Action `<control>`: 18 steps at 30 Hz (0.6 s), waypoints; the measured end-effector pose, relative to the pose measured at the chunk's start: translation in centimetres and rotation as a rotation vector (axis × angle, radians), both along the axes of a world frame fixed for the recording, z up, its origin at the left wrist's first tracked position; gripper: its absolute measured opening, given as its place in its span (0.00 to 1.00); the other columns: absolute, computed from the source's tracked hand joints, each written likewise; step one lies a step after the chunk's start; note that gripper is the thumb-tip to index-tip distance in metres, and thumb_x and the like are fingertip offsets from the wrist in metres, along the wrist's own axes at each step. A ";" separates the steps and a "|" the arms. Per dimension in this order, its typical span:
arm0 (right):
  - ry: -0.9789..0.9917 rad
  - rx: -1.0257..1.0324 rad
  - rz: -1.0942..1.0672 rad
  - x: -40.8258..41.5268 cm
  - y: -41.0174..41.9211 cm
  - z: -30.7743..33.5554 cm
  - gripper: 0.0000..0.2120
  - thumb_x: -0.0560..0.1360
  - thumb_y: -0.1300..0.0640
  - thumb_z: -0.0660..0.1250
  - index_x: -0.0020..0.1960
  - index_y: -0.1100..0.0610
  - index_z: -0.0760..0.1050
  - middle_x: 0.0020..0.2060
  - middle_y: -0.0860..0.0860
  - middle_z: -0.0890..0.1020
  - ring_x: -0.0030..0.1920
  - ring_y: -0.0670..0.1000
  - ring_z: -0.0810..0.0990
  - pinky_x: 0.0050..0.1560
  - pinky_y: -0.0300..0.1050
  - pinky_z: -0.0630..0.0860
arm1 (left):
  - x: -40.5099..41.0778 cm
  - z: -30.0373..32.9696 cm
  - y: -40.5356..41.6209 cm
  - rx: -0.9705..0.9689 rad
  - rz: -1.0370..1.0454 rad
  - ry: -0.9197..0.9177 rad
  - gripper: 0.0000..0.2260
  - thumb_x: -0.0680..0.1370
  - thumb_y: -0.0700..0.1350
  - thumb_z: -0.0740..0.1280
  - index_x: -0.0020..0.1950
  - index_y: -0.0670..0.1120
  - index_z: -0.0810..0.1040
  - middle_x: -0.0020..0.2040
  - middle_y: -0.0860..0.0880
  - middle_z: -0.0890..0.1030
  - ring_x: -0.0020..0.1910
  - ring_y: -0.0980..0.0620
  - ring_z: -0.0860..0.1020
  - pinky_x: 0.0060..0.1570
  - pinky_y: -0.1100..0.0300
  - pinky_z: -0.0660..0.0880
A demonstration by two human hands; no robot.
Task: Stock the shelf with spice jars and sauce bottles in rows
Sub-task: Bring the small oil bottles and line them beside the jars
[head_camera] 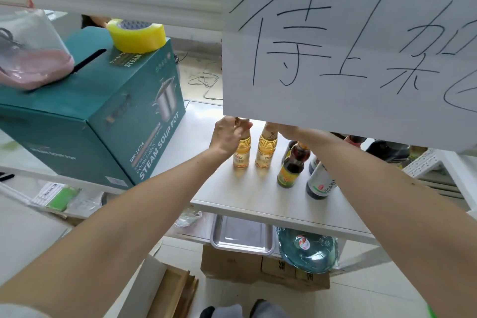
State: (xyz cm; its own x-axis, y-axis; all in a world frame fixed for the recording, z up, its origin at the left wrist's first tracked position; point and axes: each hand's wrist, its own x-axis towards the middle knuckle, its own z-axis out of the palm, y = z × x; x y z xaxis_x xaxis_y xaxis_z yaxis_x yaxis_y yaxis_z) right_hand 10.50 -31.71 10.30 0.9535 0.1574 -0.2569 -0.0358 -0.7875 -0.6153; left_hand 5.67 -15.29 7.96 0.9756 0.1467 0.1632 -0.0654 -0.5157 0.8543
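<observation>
Two pale yellow bottles stand side by side on the white shelf [258, 204]. My left hand [228, 134] is closed around the neck of the left yellow bottle [242, 156]. My right hand [286, 130] grips the top of the right yellow bottle [265, 150]; its fingers are partly hidden behind a hanging paper sign [348, 33]. To the right stand a dark brown sauce bottle with a yellow-green label [293, 165] and a dark bottle with a white label [321, 181]. More bottles behind them are mostly hidden by my right arm.
A teal steam soup pot box [108, 111] sits left of the bottles, with a yellow tape roll [136, 33] and a plastic bag [33, 51] on top. Below the shelf lie a steel tray [242, 236], a blue-green glass dish [307, 250] and cardboard boxes [258, 268].
</observation>
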 end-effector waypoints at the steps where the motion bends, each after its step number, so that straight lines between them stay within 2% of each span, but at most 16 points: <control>1: -0.038 -0.003 0.030 -0.5 0.3 0.6 0.14 0.73 0.48 0.68 0.52 0.55 0.73 0.53 0.57 0.79 0.55 0.60 0.78 0.60 0.59 0.75 | -0.3 0.0 0.3 0.001 -0.010 0.004 0.08 0.77 0.42 0.70 0.52 0.38 0.79 0.48 0.42 0.83 0.49 0.45 0.80 0.49 0.57 0.74; 3: -0.072 -0.115 0.071 -2.0 0.7 1.6 0.08 0.77 0.52 0.66 0.52 0.56 0.74 0.46 0.54 0.77 0.47 0.56 0.77 0.53 0.53 0.74 | -1.1 -0.1 0.8 0.013 -0.035 -0.005 0.09 0.77 0.43 0.70 0.54 0.39 0.78 0.48 0.43 0.82 0.49 0.45 0.79 0.50 0.54 0.75; 5: -0.151 -0.177 0.133 -3.1 0.9 2.5 0.07 0.78 0.53 0.66 0.53 0.55 0.72 0.47 0.51 0.73 0.47 0.53 0.72 0.47 0.48 0.71 | -2.0 0.1 1.1 0.014 -0.066 -0.022 0.10 0.77 0.43 0.70 0.57 0.41 0.77 0.49 0.44 0.82 0.50 0.45 0.79 0.52 0.54 0.74; 8: -0.193 -0.214 0.239 -3.7 1.3 2.5 0.08 0.77 0.55 0.68 0.46 0.54 0.68 0.44 0.51 0.74 0.45 0.54 0.73 0.39 0.46 0.70 | -3.0 -0.2 1.8 0.018 -0.089 -0.038 0.13 0.77 0.43 0.70 0.61 0.44 0.76 0.51 0.45 0.82 0.51 0.47 0.79 0.53 0.55 0.74; 11: -0.213 -0.246 0.269 -4.6 1.6 2.6 0.08 0.76 0.56 0.69 0.46 0.58 0.72 0.42 0.53 0.77 0.43 0.56 0.76 0.42 0.48 0.75 | -3.7 -0.5 2.6 0.020 -0.106 -0.032 0.15 0.77 0.44 0.70 0.62 0.45 0.76 0.51 0.46 0.82 0.51 0.48 0.79 0.53 0.56 0.75; 14: -0.269 -0.268 0.272 -5.6 2.0 2.9 0.11 0.75 0.57 0.70 0.53 0.63 0.76 0.46 0.57 0.81 0.46 0.59 0.79 0.46 0.51 0.78 | -4.0 -1.0 3.2 0.000 -0.125 -0.035 0.16 0.77 0.45 0.70 0.64 0.46 0.75 0.52 0.47 0.81 0.52 0.49 0.79 0.54 0.56 0.76; 16: -0.303 -0.221 0.214 -6.1 2.1 2.5 0.14 0.74 0.58 0.70 0.56 0.65 0.76 0.48 0.59 0.81 0.48 0.60 0.79 0.50 0.54 0.79 | -4.2 -1.1 3.4 -0.026 -0.143 -0.031 0.18 0.76 0.45 0.71 0.66 0.46 0.74 0.54 0.47 0.81 0.53 0.50 0.79 0.56 0.57 0.77; 18: -0.354 -0.160 0.145 -6.5 2.1 1.8 0.13 0.75 0.58 0.68 0.56 0.65 0.76 0.49 0.59 0.81 0.48 0.59 0.79 0.49 0.53 0.79 | -4.4 -1.3 3.3 -0.056 -0.167 -0.027 0.20 0.76 0.44 0.71 0.67 0.46 0.73 0.53 0.47 0.81 0.53 0.50 0.79 0.56 0.60 0.76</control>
State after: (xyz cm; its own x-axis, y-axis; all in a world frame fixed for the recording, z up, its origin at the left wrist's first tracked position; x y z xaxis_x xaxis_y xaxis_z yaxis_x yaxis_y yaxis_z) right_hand 4.05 -29.59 12.13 0.9583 0.2813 0.0508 0.2744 -0.8555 -0.4392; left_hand 1.29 -11.97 6.68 0.9826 -0.0078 0.1855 -0.1693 -0.4476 0.8781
